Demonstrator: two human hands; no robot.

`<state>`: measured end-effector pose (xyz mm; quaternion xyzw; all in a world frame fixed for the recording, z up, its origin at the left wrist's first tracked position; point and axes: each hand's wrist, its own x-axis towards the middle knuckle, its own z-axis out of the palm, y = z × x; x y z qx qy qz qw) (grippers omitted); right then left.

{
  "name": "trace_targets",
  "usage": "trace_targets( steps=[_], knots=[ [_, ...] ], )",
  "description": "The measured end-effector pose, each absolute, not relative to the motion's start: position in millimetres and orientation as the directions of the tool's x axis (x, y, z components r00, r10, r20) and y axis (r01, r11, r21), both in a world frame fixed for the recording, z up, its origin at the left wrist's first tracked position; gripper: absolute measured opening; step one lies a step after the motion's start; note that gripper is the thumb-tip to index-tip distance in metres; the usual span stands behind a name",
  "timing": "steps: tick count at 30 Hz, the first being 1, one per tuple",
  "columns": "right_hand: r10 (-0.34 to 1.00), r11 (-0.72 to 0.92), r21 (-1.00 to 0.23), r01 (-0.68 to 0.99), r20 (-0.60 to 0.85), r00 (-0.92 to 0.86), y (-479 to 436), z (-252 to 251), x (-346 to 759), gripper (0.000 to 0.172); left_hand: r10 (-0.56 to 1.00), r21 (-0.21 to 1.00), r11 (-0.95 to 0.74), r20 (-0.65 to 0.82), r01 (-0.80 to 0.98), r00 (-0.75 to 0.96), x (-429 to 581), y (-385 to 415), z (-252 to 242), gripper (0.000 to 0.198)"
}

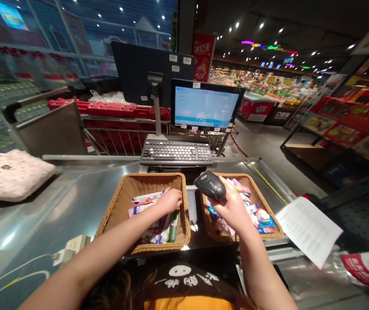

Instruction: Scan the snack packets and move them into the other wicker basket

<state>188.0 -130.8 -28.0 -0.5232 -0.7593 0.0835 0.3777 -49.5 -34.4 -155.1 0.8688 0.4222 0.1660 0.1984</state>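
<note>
My right hand (234, 209) grips a black handheld barcode scanner (209, 185) above the right wicker basket (276, 226), which is full of small colourful packages (263, 217). Inside the left wicker basket (109, 215) is my left hand (170, 200), its fingers curled downward near the right wall. Whatever lies under those fingers is hidden. Several flat, narrow packets (139, 209) rest in that basket, some beneath my left forearm.
A keyboard (176, 151) and a lit screen (206, 106) stand behind the baskets. On the left are a pale handbag (13, 174) and a power strip (78, 243) with cables. A paper sheet (310, 230) and a red-labelled bottle (367, 268) lie at right.
</note>
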Motion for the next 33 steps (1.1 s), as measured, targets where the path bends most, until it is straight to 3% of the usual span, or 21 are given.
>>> trace_targets(
  steps=[6, 11, 17, 23, 28, 33],
  knots=[
    [0.841, 0.318, -0.481, 0.817, 0.541, -0.008, -134.1, -26.2, 241.7, 0.045, 0.835, 0.299, -0.543, 0.293, 0.785, 0.466, -22.8, -43.4, -117.5, 0.012],
    [0.805, 0.233, -0.439, 0.868, 0.588, 0.082, -137.8, -27.3, 285.2, 0.041, 0.773, 0.333, -0.619, 0.416, 0.711, 0.479, 20.6, -51.6, -88.1, 0.015],
    [0.792, 0.194, -0.448, 0.873, 0.597, 0.130, -138.2, -26.5, 316.6, 0.041, 0.716, 0.286, -0.698, 0.233, 0.657, 0.659, 101.4, -43.7, -96.2, 0.020],
    [0.799, 0.175, -0.489, 0.855, 0.578, 0.167, -137.3, -28.9, 338.7, 0.044, 0.718, 0.185, -0.687, 0.023, 0.703, 0.696, 166.3, -45.0, -117.8, 0.025],
    [0.799, 0.167, -0.508, 0.845, 0.572, 0.186, -135.1, -31.7, 352.0, 0.044, 0.726, 0.135, -0.682, 0.001, 0.719, 0.688, 185.6, -47.0, -131.4, 0.019],
    [0.810, 0.152, -0.527, 0.837, 0.551, 0.200, -131.7, -31.5, 357.5, 0.043, 0.741, 0.258, -0.656, 0.039, 0.710, 0.670, 181.9, -38.1, -140.9, 0.018]
  ],
)
